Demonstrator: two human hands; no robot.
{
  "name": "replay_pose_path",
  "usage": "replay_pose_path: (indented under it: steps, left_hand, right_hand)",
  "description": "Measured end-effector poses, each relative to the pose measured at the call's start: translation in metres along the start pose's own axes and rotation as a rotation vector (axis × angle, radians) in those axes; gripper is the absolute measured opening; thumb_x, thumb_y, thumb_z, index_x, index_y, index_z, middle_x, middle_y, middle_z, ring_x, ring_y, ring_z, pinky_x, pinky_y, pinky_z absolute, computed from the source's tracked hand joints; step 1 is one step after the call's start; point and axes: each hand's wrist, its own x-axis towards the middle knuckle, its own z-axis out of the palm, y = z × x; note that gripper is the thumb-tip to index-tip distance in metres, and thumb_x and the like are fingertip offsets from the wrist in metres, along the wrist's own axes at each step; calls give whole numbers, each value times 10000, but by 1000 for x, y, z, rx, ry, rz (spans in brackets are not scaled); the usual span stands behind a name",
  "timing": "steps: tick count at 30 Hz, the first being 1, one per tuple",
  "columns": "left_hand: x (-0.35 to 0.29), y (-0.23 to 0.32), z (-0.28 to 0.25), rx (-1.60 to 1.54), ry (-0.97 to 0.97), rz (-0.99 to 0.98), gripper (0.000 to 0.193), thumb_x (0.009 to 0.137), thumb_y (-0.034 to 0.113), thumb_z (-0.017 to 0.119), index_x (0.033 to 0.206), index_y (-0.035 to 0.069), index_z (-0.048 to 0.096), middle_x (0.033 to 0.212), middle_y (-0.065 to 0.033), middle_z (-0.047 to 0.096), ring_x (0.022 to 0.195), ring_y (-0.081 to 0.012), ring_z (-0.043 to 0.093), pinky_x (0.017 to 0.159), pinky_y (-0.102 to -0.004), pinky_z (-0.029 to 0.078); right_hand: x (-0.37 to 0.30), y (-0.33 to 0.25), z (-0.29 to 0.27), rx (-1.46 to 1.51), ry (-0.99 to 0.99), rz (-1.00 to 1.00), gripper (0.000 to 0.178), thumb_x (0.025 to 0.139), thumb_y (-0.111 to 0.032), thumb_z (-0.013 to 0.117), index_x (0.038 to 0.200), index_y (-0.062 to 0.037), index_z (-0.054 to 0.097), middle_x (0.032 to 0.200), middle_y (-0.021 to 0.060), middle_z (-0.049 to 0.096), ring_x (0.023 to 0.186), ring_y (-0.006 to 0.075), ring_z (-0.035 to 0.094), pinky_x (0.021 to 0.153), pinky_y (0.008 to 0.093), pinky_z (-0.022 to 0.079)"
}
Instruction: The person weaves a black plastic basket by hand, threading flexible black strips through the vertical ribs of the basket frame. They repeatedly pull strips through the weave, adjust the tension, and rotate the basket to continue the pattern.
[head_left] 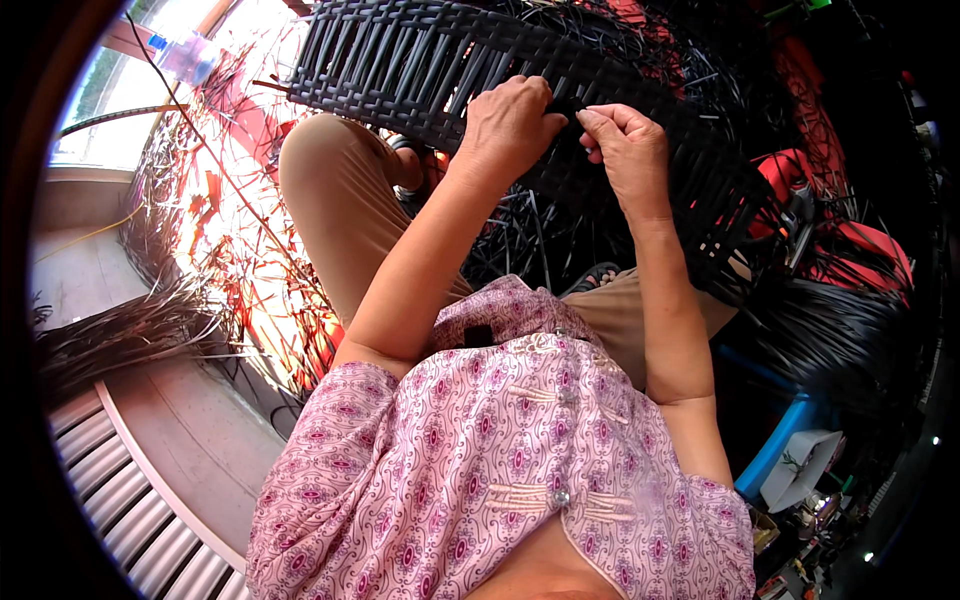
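Observation:
A long, dark woven panel (390, 75) of flat plastic strips, like wicker, slants across my lap from the upper left to the right. My left hand (508, 125) is closed at the middle of its weave, knuckles up, with the fingertips hidden. Just to the right, my right hand (630, 150) hovers over the panel in a pinch, thumb against forefinger and the other fingers curled. Whatever lies in that pinch is too dark to make out. A small gap separates the two hands, and the weave between them is in deep shadow.
Loose strips (230, 310) litter the floor at left, and a dark bundle of strips (130, 330) lies there. Another black bundle (840, 330) spreads at right, near pliers-like metal tools (798, 225). A white container (800, 470) stands at lower right, a slatted metal piece (130, 490) at lower left.

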Motion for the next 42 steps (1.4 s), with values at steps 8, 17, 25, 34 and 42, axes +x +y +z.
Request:
replay_pose_path:
  steps: [8,17,25,34,42]
  left_hand:
    - [9,2,-2,-29,-48,-97,300,815,225,739,999,-12,723,929,-187,730,868,-303,722,797,-391,561]
    - [10,-16,-5,-456,-124,-140,339,845,158,747,1092,-71,705,890,-150,742,729,-172,716,676,-305,575]
    - [14,-26,-4,-211,-93,107,328,865,210,677,1071,-43,710,874,-198,715,750,-287,715,719,-374,553]
    - [19,-27,-28,-319,-270,14,254,885,192,665,997,-32,710,830,-155,710,679,-191,694,662,-331,542]
    - [8,-50,-44,-490,-138,-129,233,902,203,658,963,-17,705,761,-85,681,659,-147,678,634,-293,534]
  right_hand:
    - [1,-11,8,-135,21,36,188,922,-180,677,916,-7,752,689,36,702,590,79,624,577,252,501]
    - [15,-3,14,-311,1,-8,216,880,-223,670,867,-28,762,741,124,737,677,233,730,660,367,553]
    - [25,-4,17,-533,-58,-178,195,876,-202,683,891,-22,756,747,121,713,678,224,693,657,348,542]
    - [22,-3,24,-582,-8,-278,202,886,-205,706,892,-9,752,712,88,720,672,179,703,660,312,541]
    - [-1,-3,31,-395,131,-471,287,821,-75,795,1084,-3,706,1024,148,724,894,202,729,778,335,578]
